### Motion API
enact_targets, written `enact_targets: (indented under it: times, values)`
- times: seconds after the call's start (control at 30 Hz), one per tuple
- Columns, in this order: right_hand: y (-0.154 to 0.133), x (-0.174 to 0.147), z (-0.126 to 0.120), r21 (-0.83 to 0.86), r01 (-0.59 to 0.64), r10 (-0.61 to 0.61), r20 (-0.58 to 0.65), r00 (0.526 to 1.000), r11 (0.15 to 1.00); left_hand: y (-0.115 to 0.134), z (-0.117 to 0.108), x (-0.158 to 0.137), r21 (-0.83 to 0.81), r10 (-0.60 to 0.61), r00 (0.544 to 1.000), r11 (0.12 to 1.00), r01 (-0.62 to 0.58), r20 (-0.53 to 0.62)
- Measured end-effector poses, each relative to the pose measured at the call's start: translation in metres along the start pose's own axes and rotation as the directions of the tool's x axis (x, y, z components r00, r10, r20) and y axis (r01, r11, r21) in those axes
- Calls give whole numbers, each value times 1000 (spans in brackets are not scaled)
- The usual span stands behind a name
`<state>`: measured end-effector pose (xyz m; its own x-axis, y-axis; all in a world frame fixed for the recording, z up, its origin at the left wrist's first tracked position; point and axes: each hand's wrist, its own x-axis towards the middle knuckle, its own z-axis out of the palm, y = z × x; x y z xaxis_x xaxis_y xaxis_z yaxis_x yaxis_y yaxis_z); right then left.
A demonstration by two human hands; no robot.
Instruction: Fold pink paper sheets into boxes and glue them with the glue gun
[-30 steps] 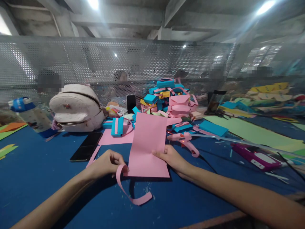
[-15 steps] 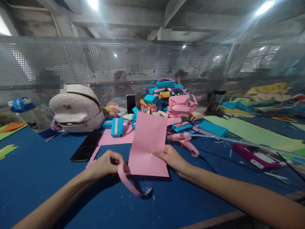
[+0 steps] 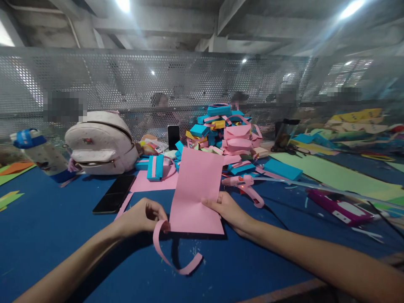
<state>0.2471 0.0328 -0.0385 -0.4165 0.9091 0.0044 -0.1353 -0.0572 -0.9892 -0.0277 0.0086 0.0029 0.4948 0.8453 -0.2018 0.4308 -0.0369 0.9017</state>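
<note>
Two hands on one pink sheet (image 3: pixel 196 191), propped upright on blue worktop (image 3: pixel 47 227). Left hand (image 3: pixel 142 216) fingers pinch curling pink strip (image 3: pixel 172 259) at sheet's lower left; right hand (image 3: pixel 229 209) fingers clamp right edge. Behind: glue gun (image 3: pixel 241 183), phone (image 3: pixel 115 193), paper-box pile (image 3: pixel 227 130).

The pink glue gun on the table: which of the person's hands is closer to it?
Right. The right hand holds the pink sheet just below the glue gun; the left hand pinches a paper strip beyond the sheet.
</note>
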Motion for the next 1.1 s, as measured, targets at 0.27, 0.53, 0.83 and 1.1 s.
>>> enact_targets:
  times: [0.27, 0.53, 0.83, 1.1]
  values:
    - [1, 1, 0, 3, -1, 1, -6, 1000, 1000, 4, 2, -1, -58, -51, 998, 997, 49, -31]
    - [-1, 1, 0, 18, 4, -4, -10, 1000, 1000, 3, 1, -2, -105, -24, 1000, 994, 23, -12]
    - [3, 2, 0, 32, 2, -2, -15, 1000, 999, 2, 5, -1, -39, 18, 1000, 999, -19, -20]
    - [-1, 0, 1, 19, -2, 3, -34, 999, 1000, 8, 3, -5, -10, 104, 994, 995, -104, 13]
